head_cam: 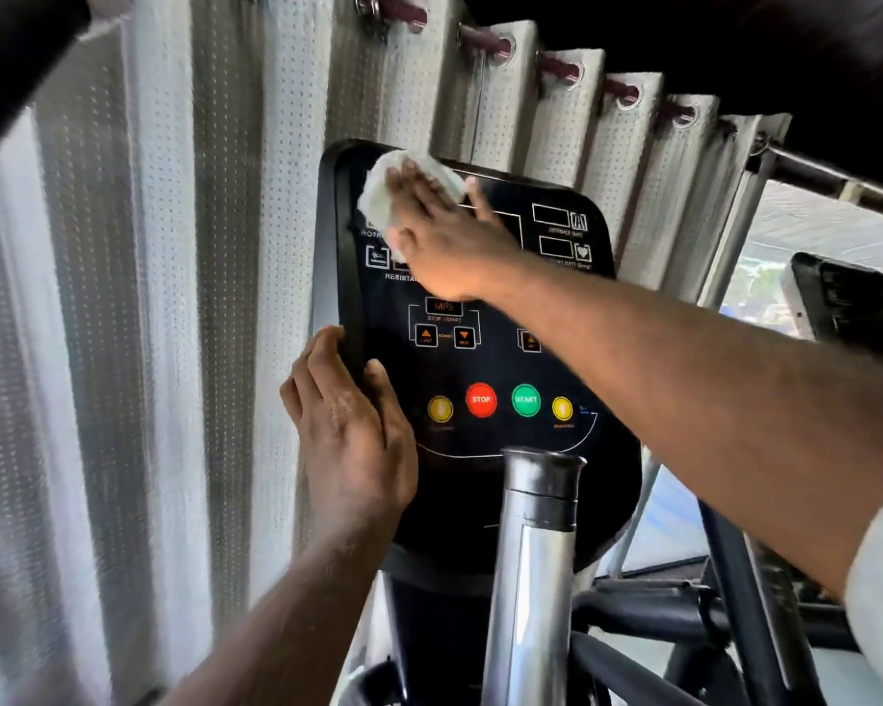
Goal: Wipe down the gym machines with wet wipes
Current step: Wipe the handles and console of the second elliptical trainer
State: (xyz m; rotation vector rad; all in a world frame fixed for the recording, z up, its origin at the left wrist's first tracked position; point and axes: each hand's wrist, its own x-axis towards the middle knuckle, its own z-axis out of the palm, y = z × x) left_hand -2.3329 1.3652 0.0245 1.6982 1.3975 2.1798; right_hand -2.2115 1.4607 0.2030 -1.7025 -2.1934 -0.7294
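Observation:
A black machine console with red STOP, green START and two yellow buttons faces me. My right hand presses a white wet wipe flat against the console's upper left display area, fingers straight and spread. My left hand grips the console's left edge, fingers curled round behind the rim and thumb on the front face.
A chrome upright post stands in front of the console's lower part. White dotted curtains hang close behind and to the left. A second console sits at the right, with black machine handles below.

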